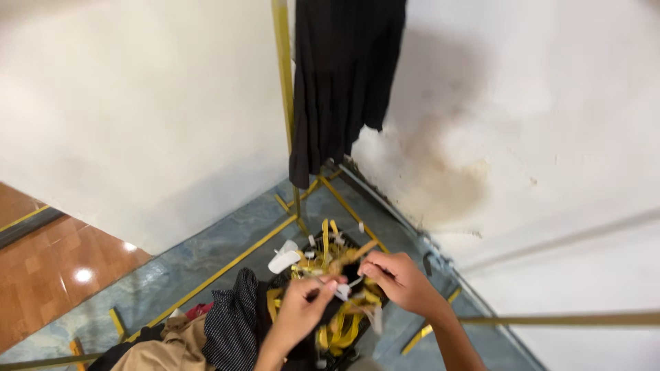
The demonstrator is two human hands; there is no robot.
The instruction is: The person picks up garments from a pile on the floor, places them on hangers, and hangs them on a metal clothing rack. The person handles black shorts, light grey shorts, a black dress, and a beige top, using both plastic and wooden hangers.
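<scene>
My left hand (pixel 302 309) and my right hand (pixel 399 278) meet low in the head view over a heap of yellow hangers (pixel 333 257) with white clips. Both pinch a small white clip (pixel 344 287) between their fingertips. The heap lies on the floor beside dark patterned clothes (pixel 230 319) and a tan garment (pixel 165 350). A black garment (pixel 344 75) hangs from a gold rack pole (pixel 283 75) straight above the heap.
White walls meet in a corner behind the rack, the right one stained brown (pixel 447 178). Gold rack bars (pixel 220 271) run along the blue-grey marble floor. A gold rail (pixel 570 319) crosses at the right. Glossy brown flooring (pixel 41 268) lies at the left.
</scene>
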